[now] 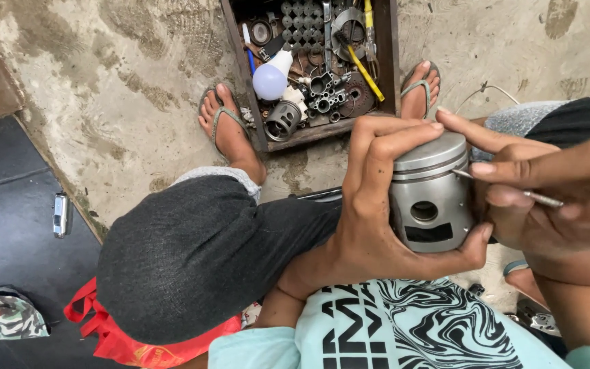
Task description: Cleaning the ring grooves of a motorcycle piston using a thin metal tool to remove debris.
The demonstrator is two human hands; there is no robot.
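Metal piston [431,195], left hand [370,219] half-covering

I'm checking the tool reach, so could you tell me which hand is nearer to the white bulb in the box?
Left. The left hand grips the piston just below and right of the bulb; the right hand, holding a thin metal tool, is farther right.

The person wears a pale turquoise short-sleeved shirt [404,328] printed with bold black block lettering and swirling black-and-white marbled lines. Dark charcoal knee-length shorts [199,253] of a coarse, flecked fabric end in lighter grey cuffs (one cuff shows at each knee). Both feet are in flip-flops [221,119] with thin grey-green straps running between the toes. The left hand [377,225] and right hand [554,198] are bare, without rings or gloves
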